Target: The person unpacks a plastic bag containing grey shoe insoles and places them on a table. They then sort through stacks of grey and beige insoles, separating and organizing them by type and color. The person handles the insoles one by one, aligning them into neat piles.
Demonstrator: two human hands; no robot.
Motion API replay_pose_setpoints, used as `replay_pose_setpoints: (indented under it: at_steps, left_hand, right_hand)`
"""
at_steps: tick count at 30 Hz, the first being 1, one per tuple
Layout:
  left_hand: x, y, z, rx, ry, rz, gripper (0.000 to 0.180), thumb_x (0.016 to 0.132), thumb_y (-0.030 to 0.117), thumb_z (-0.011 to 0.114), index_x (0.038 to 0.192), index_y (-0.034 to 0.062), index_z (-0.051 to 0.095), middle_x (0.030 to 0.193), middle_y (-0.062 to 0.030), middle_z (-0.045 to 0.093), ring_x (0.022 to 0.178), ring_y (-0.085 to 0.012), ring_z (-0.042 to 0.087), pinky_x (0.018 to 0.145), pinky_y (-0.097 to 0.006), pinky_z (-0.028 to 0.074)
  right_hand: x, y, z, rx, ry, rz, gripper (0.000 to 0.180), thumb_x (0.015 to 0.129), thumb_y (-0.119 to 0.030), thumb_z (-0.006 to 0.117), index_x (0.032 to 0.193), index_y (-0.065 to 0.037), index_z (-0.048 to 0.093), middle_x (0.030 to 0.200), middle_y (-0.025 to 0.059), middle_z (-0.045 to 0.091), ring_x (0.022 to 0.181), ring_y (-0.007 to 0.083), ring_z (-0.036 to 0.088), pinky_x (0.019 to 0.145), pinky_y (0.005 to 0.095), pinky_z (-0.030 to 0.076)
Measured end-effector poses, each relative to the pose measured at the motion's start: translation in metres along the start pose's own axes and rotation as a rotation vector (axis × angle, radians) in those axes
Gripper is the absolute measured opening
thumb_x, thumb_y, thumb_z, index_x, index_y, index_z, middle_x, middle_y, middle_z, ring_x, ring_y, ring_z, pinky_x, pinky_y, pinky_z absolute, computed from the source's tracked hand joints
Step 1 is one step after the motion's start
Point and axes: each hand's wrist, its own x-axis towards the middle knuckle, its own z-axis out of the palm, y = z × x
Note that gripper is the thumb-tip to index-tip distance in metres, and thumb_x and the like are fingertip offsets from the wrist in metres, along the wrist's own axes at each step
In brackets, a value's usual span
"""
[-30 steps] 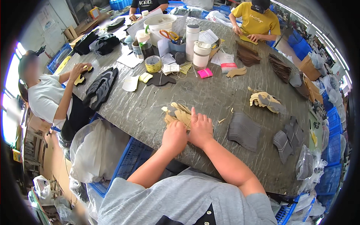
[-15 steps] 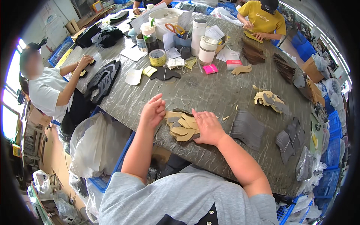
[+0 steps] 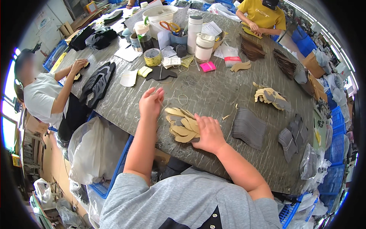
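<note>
The stack of tan and grey cut pieces [image 3: 183, 124] lies by the near edge of the work table [image 3: 213, 91], gathered into an overlapping heap, its ends uneven. The right hand [image 3: 211, 133] is closed around its right end. The left hand [image 3: 151, 102] is raised just beyond the stack's left end, fingers partly curled; whether they pinch a thin strand is too fine to tell.

Gathering looks mostly done, but no tie can be made out around this stack, so binding appears left. A thin loop [image 3: 183, 100] lies just beyond it. Toward the right edge, the dark grey bundle [image 3: 292, 137] already has a light band around it, while the grey panel stack [image 3: 248, 128] shows none. A second tan and grey bundle [image 3: 271, 98] sits farther back, apparently finished.
</note>
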Motion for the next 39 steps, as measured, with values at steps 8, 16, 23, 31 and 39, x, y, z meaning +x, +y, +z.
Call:
replay_pose_setpoints:
  at_steps: [8,16,23,31,39]
  left_hand:
    - [-0.013,0.031,-0.049,0.889,-0.517,-0.286,0.028,0.083,0.003,0.060,0.110,0.0035,0.066,0.074,-0.0019,0.062,0.063,-0.0104,0.054,0.056,-0.027,0.044]
    - [-0.005,0.014,-0.006,1.259,-0.589,0.035,0.019,0.087,0.013,0.060,0.096,-0.0015,0.067,0.076,-0.0082,0.066,0.063,-0.0165,0.062,0.055,-0.030,0.049]
    - [-0.008,-0.011,-0.029,-0.001,-0.036,-0.804,0.012,0.091,0.012,0.046,0.083,0.0043,0.048,0.081,-0.0164,0.067,0.045,-0.0115,0.044,0.034,-0.023,0.034]
    - [-0.073,0.018,-0.068,0.365,-0.027,-0.195,0.009,0.095,0.011,0.053,0.089,0.0064,0.051,0.075,-0.0053,0.061,0.046,-0.0045,0.038,0.038,-0.021,0.027]
    - [-0.086,-0.016,-0.019,0.849,-0.293,0.239,0.034,0.079,0.004,0.075,0.105,0.0010,0.054,0.088,-0.0029,0.060,0.071,-0.0087,0.053,0.066,-0.025,0.046]
  right_hand:
    - [0.002,0.016,0.000,0.115,0.075,-0.299,0.103,0.049,-0.027,0.085,0.140,-0.007,0.042,0.119,0.0142,0.056,0.113,0.0335,0.053,0.098,0.0462,0.039]
    - [-0.004,0.012,0.004,0.080,0.079,-0.150,0.099,0.054,-0.034,0.082,0.140,-0.007,0.042,0.121,0.0147,0.054,0.114,0.0324,0.051,0.100,0.0446,0.038]
    - [-0.006,-0.003,0.013,0.064,0.170,0.253,0.099,0.057,-0.034,0.083,0.141,-0.006,0.039,0.119,0.0126,0.053,0.112,0.0316,0.051,0.097,0.0443,0.038]
    - [0.001,0.003,0.009,0.022,0.154,0.274,0.095,0.059,-0.034,0.084,0.139,-0.005,0.042,0.116,0.0117,0.055,0.110,0.0295,0.051,0.095,0.0443,0.039]
    - [0.080,0.024,0.006,-0.176,0.011,0.160,0.100,0.058,-0.041,0.084,0.142,-0.008,0.041,0.117,0.0118,0.055,0.114,0.0286,0.050,0.098,0.0491,0.037]
